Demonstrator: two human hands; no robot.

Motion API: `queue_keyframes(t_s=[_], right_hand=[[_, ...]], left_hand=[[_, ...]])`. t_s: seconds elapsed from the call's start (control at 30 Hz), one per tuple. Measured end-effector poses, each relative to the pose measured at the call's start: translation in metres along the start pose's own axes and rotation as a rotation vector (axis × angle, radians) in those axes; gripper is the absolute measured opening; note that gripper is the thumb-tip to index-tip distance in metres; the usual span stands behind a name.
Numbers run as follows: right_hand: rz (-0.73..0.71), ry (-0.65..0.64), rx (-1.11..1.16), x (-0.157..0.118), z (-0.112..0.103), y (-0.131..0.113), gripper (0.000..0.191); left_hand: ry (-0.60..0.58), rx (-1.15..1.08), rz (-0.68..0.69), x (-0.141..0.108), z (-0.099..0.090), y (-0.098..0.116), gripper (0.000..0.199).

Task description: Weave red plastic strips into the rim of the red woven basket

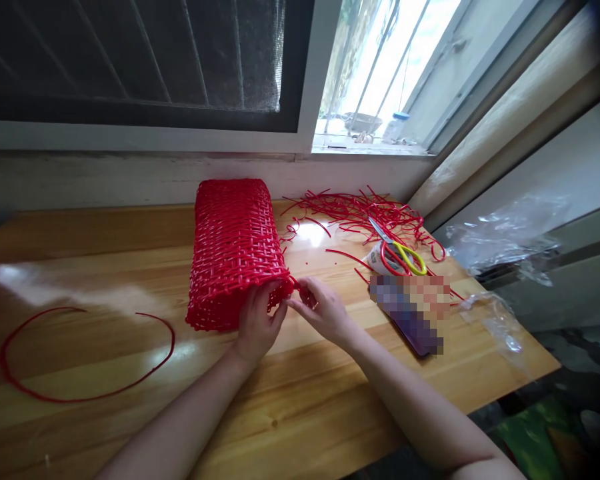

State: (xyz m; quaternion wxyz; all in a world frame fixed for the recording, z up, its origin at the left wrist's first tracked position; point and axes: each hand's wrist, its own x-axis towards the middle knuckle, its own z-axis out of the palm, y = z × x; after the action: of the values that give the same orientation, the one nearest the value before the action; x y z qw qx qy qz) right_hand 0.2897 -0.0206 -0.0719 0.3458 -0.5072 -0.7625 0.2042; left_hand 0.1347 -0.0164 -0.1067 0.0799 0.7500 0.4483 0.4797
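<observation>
One red basket lies on the counter, open mouth nearest the hands — left grip closed on its rim, right grip pinching a strand at the mouth's right corner. Its weave is glossy — open, latticed. Scissors lie right.

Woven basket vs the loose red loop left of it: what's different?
- The woven basket is a dense, hollow mesh; the loop is thin, bare strand.
- The basket's mouth faces the person; the loop lies flat, with a gap on its far side.
- Both hands work at the basket's rim; the loop is untouched.
Shared: both red, both on the table.
</observation>
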Motion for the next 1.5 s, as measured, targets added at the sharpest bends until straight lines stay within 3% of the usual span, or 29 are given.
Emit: queue_keyframes(t_s=[0.13,0.33,0.5,0.67,0.9,1.0,1.1,1.23,1.37,1.5], right_hand=[[0.101,0.041,-0.065,0.001,-0.001,0.000,0.023],[0.211,-0.024,-0.195,0.000,0.000,0.002,0.028],[0.238,-0.062,-0.131,0.000,-0.002,0.001,0.027],[0.210,-0.009,-0.150,-0.004,-0.004,0.003,0.025],[0.315,-0.002,0.044,-0.005,-0.006,0.009,0.026],[0.333,-0.008,0.108,-0.005,-0.005,0.010,0.027],[0.324,-0.023,0.151,-0.005,-0.004,0.009,0.023],[0.322,-0.056,0.180,-0.006,-0.007,0.010,0.029],[0.290,-0.107,0.387,-0.005,-0.008,0.017,0.032],[0.300,-0.128,0.425,-0.005,-0.006,0.025,0.028]], left_hand=[[-0.043,0.050,0.012,-0.003,0.006,-0.002,0.031],[-0.136,0.028,-0.011,-0.004,0.011,0.002,0.033],[-0.156,0.031,-0.021,-0.003,0.012,0.003,0.027],[-0.186,0.050,-0.039,-0.003,0.015,0.001,0.024],[-0.212,0.039,-0.056,-0.004,0.016,0.003,0.027],[-0.155,0.041,-0.089,-0.005,0.019,0.005,0.038],[-0.081,0.044,-0.040,-0.004,0.022,0.007,0.044],[-0.111,0.000,0.055,0.002,0.022,0.006,0.035],[-0.070,-0.033,0.109,0.005,0.020,0.005,0.032],[-0.057,0.041,0.182,0.005,0.019,0.005,0.033]])
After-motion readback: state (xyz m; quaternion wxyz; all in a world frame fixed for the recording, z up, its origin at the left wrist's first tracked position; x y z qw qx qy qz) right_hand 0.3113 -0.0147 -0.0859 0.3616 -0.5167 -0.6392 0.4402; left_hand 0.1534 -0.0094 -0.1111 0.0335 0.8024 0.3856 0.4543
